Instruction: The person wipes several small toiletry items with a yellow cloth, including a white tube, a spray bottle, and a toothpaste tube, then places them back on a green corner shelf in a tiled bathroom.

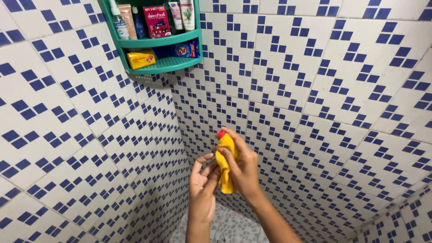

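Note:
My right hand (243, 168) grips a yellow squeeze bottle (225, 155) with a red cap, held upright in front of a tiled corner. A yellow cloth or wrap seems to hang around the bottle's lower part. My left hand (202, 182) is raised just left of it, palm toward the bottle, fingers apart and close to or lightly touching its side. It holds nothing.
White wall tiles with blue square patterns (315, 90) cover both walls of the corner. A green two-tier corner shelf (162, 65) hangs high up, holding several bottles, tubes and soap packets. A grey mosaic floor (229, 227) shows below my arms.

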